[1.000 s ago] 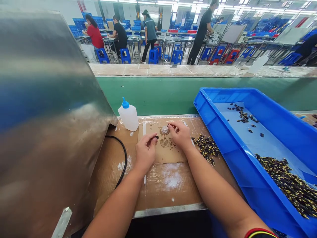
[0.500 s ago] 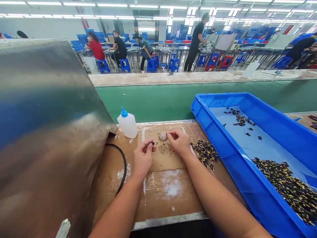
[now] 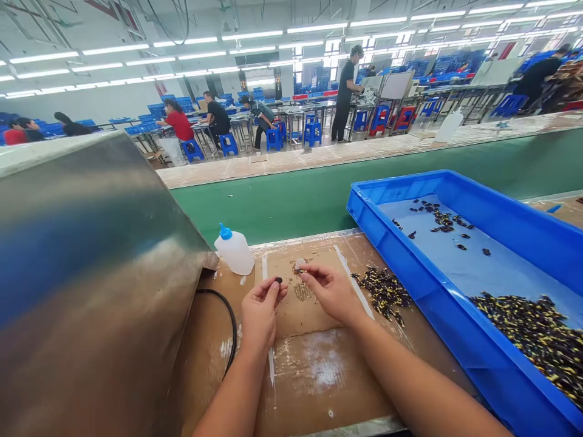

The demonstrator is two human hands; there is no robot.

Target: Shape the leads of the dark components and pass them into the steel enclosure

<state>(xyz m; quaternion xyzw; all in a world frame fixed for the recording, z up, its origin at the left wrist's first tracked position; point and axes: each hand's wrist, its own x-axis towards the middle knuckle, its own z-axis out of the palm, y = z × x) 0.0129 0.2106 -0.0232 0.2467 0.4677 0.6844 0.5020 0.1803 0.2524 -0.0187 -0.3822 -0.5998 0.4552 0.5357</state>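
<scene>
On the far inner wall of the blue crate [image 3: 396, 249] we see faint marks, but they are too small for us to read. The small dark piece [image 3: 279, 280] looks nearly black and rounded; its finer details we cannot distinguish. It is above the left part of the cardboard sheet [image 3: 291, 318], gripped between the thumb and forefinger of the left hand [image 3: 259, 309]. The right hand [image 3: 334, 294] has its thumb and forefinger close together, just beside a small clear cup [image 3: 300, 263]; whether they grip something, we cannot tell. Near the crate lies a pile of black-and-yellow pieces [image 3: 385, 291]. A whitish bottle [image 3: 235, 252] with a blue cap [image 3: 225, 232] stands beyond the left hand.
</scene>
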